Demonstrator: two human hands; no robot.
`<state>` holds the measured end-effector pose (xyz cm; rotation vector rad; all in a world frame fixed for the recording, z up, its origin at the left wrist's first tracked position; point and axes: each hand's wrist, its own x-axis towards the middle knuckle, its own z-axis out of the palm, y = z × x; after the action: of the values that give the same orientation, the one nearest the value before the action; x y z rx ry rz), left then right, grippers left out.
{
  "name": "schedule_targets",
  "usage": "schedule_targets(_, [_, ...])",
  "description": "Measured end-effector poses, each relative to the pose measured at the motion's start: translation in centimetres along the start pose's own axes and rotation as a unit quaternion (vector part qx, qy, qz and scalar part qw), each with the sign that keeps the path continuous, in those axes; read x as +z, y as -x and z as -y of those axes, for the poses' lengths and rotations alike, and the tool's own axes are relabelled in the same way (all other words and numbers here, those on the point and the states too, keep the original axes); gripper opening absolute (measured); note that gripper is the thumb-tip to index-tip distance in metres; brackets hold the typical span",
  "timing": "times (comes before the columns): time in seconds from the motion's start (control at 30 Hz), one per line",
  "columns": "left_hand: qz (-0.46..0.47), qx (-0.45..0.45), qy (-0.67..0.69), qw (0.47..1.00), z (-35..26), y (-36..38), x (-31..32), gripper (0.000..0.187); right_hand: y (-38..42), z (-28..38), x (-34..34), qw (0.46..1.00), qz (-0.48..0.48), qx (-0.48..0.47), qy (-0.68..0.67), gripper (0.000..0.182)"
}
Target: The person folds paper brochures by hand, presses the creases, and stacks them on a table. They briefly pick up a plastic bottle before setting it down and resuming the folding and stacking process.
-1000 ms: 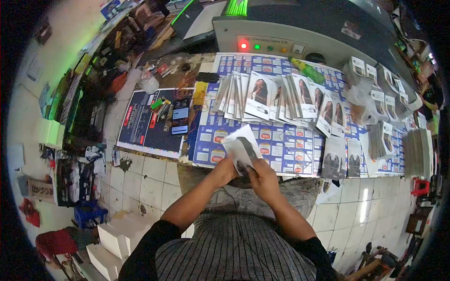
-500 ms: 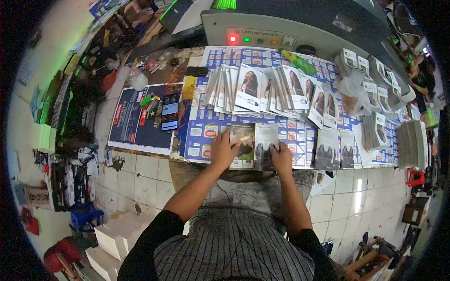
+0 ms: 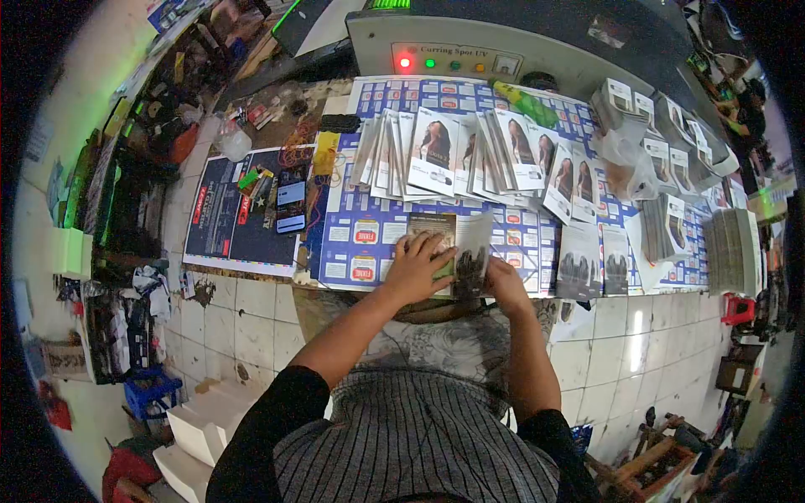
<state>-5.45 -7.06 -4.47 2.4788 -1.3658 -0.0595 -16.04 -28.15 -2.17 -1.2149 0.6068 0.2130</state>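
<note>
An opened leaflet (image 3: 471,251) lies near the table's front edge, its right panel raised. My left hand (image 3: 419,268) rests on the left panel with its fingers spread. My right hand (image 3: 506,285) is closed on the lower right edge of the leaflet, fingertips partly hidden behind the raised panel. Behind both hands lies a wide row of brochures with a long-haired figure (image 3: 433,155), overlapping one another. To the right are more leaflets (image 3: 579,264) showing dark hair shapes.
A phone (image 3: 291,201) lies on a dark printed sheet (image 3: 226,210) at the left. Behind the table stands a grey machine (image 3: 453,59) with lit buttons. Brochure stacks (image 3: 667,226), a plastic bag (image 3: 629,163) and a green bottle (image 3: 528,105) are on the table. A red stool (image 3: 738,308) stands at the right.
My left hand has moved right onto the left panel. The right panel, flat before, is now lifted with my right hand at its edge. The view has shifted slightly.
</note>
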Motion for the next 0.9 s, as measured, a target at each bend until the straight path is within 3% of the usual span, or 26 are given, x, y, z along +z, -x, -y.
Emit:
schedule_targets(0.03, [-0.004,0.001,0.008,1.0,-0.1,0.1,-0.2,0.073,-0.1,-0.1,0.8,1.0,0.001,0.002,0.0,0.038])
schedule_targets(0.07, [-0.003,-0.001,0.008,1.0,-0.1,0.2,-0.3,0.073,-0.3,-0.1,1.6,0.958,-0.021,-0.142,0.249,0.04])
schedule_targets(0.1, [0.038,-0.018,-0.011,0.999,0.1,0.1,-0.5,0.076,-0.5,0.0,2.4,0.833,-0.041,-0.278,0.476,0.042])
schedule_targets(0.13, [0.077,-0.034,-0.031,0.996,0.3,0.0,-0.7,0.078,-0.9,-0.7,3.0,0.775,-0.055,-0.334,0.534,0.049])
schedule_targets(0.17, [0.096,-0.042,0.0,0.994,0.4,0.2,-1.4,0.083,-1.4,-1.1,3.3,0.773,-0.053,-0.337,0.535,0.049])
schedule_targets(0.23, [0.091,-0.018,0.047,0.995,2.1,0.7,-0.3,0.073,-2.2,-2.1,3.6,0.694,-0.091,-0.391,0.597,0.054])
schedule_targets(0.27, [0.091,-0.02,0.047,0.995,3.1,1.4,0.0,0.073,-2.0,-2.0,3.7,0.72,-0.08,-0.358,0.589,0.057])
schedule_targets(0.33, [-0.044,-0.097,0.068,0.992,5.1,2.8,0.0,0.059,-1.9,-2.0,3.6,0.715,-0.08,-0.355,0.597,0.058])
schedule_targets(0.57, [-0.016,-0.052,-0.025,0.998,6.2,4.6,-2.5,0.046,-2.5,-2.1,6.1,0.703,-0.028,-0.366,0.609,0.062])
schedule_targets(0.7, [-0.01,-0.054,0.041,0.998,6.9,4.7,-2.1,0.051,-2.9,-2.7,6.4,0.667,-0.042,-0.379,0.641,0.066])
schedule_targets(0.73, [-0.006,-0.062,0.057,0.996,7.1,4.8,-2.0,0.06,-3.2,-2.8,6.3,0.665,-0.042,-0.38,0.642,0.066])
schedule_targets(0.9, [0.044,-0.028,0.008,0.999,6.7,4.9,-3.2,0.08,-3.4,-2.8,6.0,0.674,-0.036,-0.382,0.632,0.065])
